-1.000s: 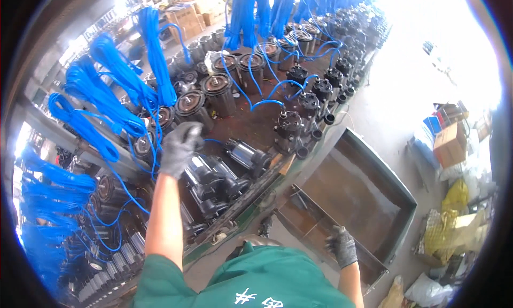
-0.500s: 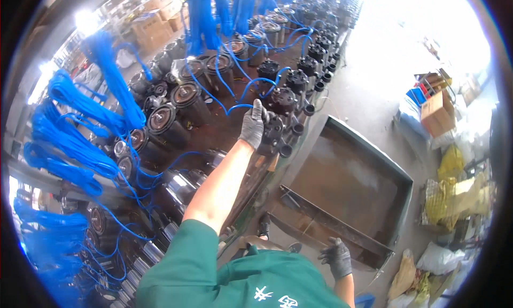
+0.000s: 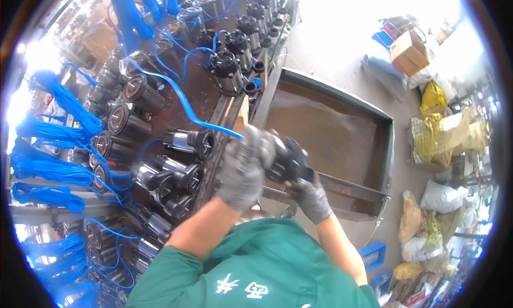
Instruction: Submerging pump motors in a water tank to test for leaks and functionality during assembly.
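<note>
Here, black ribbed pump in knit-gloved left hand.

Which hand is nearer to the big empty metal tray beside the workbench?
The right hand. It grips the black pump from below, just over the near rim of the metal tray. The left hand holds the pump's other side, nearer the workbench.

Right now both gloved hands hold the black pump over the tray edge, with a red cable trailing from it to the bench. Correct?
Not quite. In the head view the left hand and right hand do hold the black pump by the metal tray edge, but the cable trailing to the bench is blue, not red.
</note>
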Available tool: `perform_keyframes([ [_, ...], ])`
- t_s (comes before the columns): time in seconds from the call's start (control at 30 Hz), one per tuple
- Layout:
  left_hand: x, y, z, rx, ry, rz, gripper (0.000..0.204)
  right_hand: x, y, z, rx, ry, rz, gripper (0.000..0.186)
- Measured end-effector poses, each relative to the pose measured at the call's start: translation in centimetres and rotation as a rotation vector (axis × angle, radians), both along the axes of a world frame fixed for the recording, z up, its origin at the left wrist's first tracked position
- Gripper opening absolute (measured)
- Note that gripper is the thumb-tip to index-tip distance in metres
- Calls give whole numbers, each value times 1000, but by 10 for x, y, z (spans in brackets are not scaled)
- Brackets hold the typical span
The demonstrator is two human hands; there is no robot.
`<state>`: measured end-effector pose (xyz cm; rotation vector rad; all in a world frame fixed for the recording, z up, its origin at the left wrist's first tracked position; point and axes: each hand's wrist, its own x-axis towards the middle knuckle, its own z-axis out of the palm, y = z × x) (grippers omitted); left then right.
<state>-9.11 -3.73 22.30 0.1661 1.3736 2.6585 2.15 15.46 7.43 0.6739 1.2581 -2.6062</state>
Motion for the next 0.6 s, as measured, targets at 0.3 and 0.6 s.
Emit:
perform_keyframes([
  [0.3, 36, 42, -120, -473, -198, -461, 61, 62, 130, -47, 712, -291, -11, 21],
  [0.6, -35, -49, -72, -1214, 516, -872, 42, 86, 171, -118, 832, -217, -2, 34],
])
